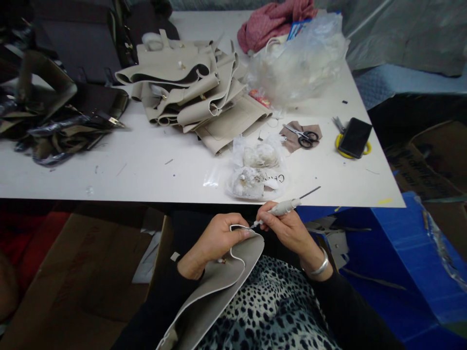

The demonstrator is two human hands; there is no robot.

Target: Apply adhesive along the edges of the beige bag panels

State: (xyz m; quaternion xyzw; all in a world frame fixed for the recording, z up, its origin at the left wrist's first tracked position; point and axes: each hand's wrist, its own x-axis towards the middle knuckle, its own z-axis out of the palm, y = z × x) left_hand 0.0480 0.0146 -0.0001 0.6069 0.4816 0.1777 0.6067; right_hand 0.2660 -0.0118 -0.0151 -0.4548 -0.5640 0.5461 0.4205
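Note:
My left hand (219,238) grips the upper edge of a beige bag panel (233,291), thumb on top. The panel is folded into curved layers and hangs down over my lap, with a small metal fitting near my palm. In my right hand (282,226) is a thin pointed tool with a white wrapped handle (286,206). A dark metal rod sticks out of its far end. The tool's tip meets the panel's edge close to my left thumb; its exact kind I cannot make out.
Beige bag pieces (189,82) are piled on the white table (146,180), dark bags (80,43) at left. Near the front edge lies a plastic bag with white stuff (257,165). Black-handled scissors (304,136), a phone (355,137) over yellow-handled scissors, and a large clear bag (299,58) lie right.

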